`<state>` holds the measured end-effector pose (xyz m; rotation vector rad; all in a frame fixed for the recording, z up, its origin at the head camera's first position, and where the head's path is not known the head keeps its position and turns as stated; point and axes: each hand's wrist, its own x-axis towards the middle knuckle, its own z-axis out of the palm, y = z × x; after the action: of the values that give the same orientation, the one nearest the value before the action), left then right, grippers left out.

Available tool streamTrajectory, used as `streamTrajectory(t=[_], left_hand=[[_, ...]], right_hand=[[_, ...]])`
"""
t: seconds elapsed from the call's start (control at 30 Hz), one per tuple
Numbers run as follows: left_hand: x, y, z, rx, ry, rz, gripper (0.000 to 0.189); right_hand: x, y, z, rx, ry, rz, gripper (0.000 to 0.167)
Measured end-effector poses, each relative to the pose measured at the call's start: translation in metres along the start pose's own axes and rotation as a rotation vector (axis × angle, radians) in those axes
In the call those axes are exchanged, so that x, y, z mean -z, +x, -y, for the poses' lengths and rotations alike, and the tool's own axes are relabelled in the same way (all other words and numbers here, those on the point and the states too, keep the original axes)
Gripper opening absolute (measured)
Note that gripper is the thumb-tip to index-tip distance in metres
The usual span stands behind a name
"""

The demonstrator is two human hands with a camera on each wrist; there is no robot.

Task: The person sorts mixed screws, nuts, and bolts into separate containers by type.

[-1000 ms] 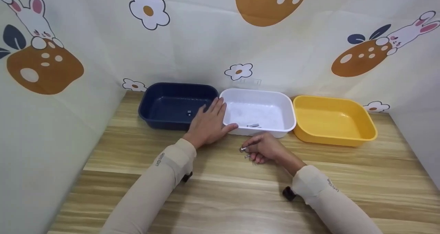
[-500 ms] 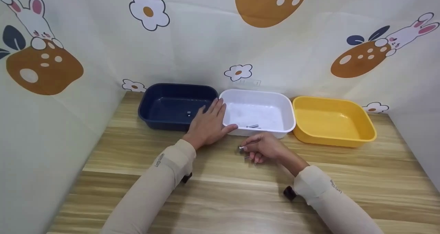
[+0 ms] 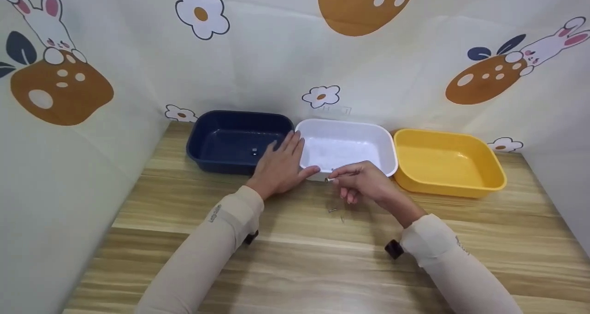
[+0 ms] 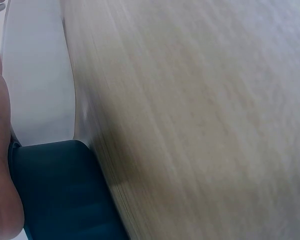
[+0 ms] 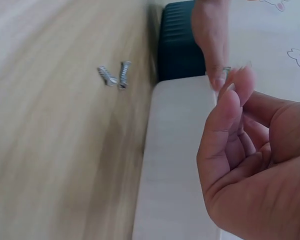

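Observation:
My right hand (image 3: 366,182) pinches a small silver bolt (image 3: 329,180) between thumb and fingertips, just above the front rim of the white bin (image 3: 392,166). In the right wrist view the fingers mostly hide it. My left hand (image 3: 279,166) lies with straight fingers over the adjoining rims of the white bin and the dark blue bin (image 3: 216,167). On the wooden table below my right hand are two threaded screws, one (image 5: 107,76) beside the other (image 5: 124,75). A small metal piece (image 3: 254,151), too small to identify, sits inside the blue bin.
To the right of the white bin stands a yellow bin (image 3: 449,188), in the same row along the back wall. Patterned cloth (image 3: 258,56) covers the walls behind and beside the table (image 3: 295,272).
My right hand has lifted the bolt off the table area and moved it up to the white bin's front rim, uncovering the two screws. The left hand stays put.

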<state>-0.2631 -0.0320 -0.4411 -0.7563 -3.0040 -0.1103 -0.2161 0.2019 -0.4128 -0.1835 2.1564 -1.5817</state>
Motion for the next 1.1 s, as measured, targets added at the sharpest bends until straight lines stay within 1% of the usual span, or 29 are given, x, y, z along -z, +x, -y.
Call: streamTrajectory(t=[0.27, 0.43, 0.6, 0.7, 0.93, 1.1], left_hand=[[0.001, 0.001, -0.001, 0.007, 0.004, 0.005, 0.097], [0.0, 0.001, -0.002, 0.016, -0.002, 0.014, 0.097], [0.0, 0.001, -0.001, 0.021, -0.02, 0.024, 0.094], [0.0, 0.0, -0.001, 0.023, -0.009, 0.027, 0.096], [0.001, 0.001, -0.001, 0.021, -0.008, 0.032, 0.097], [0.002, 0.0, -0.001, 0.023, -0.002, 0.042, 0.099]], right_hand=[[0.008, 0.006, 0.01, 0.039, 0.045, -0.096, 0.019], [0.012, 0.008, 0.014, 0.048, 0.09, -0.119, 0.02], [0.015, 0.013, 0.017, 0.028, 0.067, -0.14, 0.02], [0.02, 0.019, 0.016, 0.017, 0.06, -0.165, 0.02], [0.031, 0.032, 0.009, 0.02, 0.096, -0.261, 0.023], [0.034, 0.036, 0.006, 0.006, 0.097, -0.276, 0.025]])
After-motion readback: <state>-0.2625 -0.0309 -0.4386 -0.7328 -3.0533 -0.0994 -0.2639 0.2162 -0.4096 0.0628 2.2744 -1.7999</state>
